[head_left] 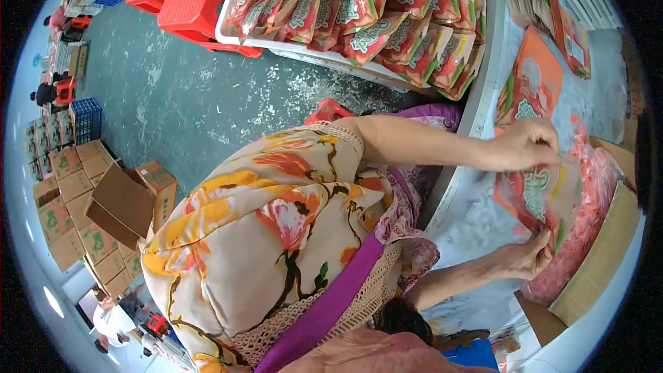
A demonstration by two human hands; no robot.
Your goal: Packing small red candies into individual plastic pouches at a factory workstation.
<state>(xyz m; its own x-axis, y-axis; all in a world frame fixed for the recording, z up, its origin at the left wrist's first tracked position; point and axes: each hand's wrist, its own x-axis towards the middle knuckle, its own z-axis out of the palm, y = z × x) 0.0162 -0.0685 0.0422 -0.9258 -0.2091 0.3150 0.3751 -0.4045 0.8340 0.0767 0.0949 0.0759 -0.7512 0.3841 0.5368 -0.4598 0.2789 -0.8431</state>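
Note:
Between my two hands, a printed pouch in red, green and clear plastic is held over the table. My left hand is closed in a pinch on its upper edge. At its lower corner, the fingers of my right hand are closed on the plastic. Whether the pouch has anything in it I cannot tell. Just beyond it, an opened cardboard box holds many small pink-red pieces under clear plastic. Flat red pouches lie on the table close to my left hand.
A white tub heaped with filled red pouches stands beyond my left arm. More flat pouches are stacked at the table's far end. Red stools stand on the green floor. Cartons are piled on the left, with people farther off.

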